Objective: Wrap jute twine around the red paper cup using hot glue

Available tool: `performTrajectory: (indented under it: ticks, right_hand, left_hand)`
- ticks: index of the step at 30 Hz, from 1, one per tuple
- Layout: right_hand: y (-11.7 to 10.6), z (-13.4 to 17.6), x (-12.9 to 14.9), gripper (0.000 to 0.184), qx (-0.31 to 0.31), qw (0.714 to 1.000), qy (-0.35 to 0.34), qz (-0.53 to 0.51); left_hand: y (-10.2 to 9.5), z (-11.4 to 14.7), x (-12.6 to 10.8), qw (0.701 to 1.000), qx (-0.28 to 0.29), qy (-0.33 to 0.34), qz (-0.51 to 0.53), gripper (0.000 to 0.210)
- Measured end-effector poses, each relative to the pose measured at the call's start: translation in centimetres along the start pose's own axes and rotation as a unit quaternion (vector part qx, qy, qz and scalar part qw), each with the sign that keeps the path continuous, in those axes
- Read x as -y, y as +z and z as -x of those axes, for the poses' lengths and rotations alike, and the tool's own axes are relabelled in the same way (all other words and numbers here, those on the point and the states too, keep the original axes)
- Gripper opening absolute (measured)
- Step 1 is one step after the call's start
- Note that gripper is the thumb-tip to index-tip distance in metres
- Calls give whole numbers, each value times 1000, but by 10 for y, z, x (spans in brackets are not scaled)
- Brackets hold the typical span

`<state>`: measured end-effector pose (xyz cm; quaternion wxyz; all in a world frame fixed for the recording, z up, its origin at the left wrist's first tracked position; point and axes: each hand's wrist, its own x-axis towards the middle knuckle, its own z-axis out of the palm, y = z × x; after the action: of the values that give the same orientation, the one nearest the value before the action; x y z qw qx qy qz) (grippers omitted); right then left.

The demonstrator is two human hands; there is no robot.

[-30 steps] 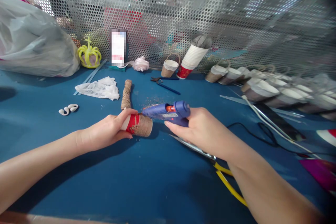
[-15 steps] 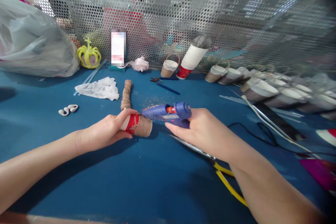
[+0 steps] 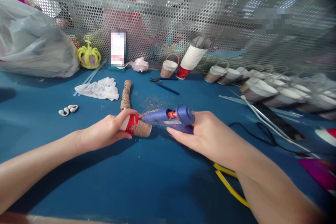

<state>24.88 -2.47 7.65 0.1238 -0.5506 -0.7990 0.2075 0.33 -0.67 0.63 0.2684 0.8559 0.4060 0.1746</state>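
Lying sideways in my left hand [image 3: 107, 131] is a red and white paper cup [image 3: 131, 124], its lower part wrapped in jute twine [image 3: 142, 129]. My left fingers are closed round the cup's white end. My right hand [image 3: 204, 129] grips a blue hot glue gun [image 3: 173, 117] with an orange part on top. The gun's nozzle points left at the upper side of the cup, close to the edge of the twine; whether it touches cannot be made out. Just behind the cup lies a spool of twine [image 3: 126, 94].
Yellow-handled scissors [image 3: 228, 183] lie partly under my right forearm. Pliers [image 3: 165, 85], a small basket [image 3: 169, 68] and stacked paper cups [image 3: 193, 57] stand further back. Several twine-wrapped baskets [image 3: 262, 89] line the right. A crumpled white cloth [image 3: 98, 89] and a plastic bag [image 3: 36, 38] are left.
My right hand and the glue gun have shifted slightly right and down, the nozzle staying near the cup. My left hand and the cup are almost unmoved.
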Motion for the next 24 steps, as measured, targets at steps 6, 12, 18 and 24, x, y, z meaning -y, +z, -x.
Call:
performTrajectory:
  ticks: [6, 12, 18, 24]
  right_hand:
    - [1, 3, -2, 21, 19, 1000, 20, -8]
    - [-5, 0, 5, 23, 44, 996, 56, -55]
    - [-20, -18, -14, 21, -21, 980, 69, -184]
    - [-4, -46, -54, 28, -65, 956, 154, -243]
  left_hand:
    - [-2, 0, -2, 1000, 7, -20, -13, 51]
    - [-1, 0, 0, 1000, 6, -15, -17, 51]
    - [0, 1, 2, 1000, 1, -17, -5, 50]
    - [0, 0, -1, 999, 6, -38, -13, 52]
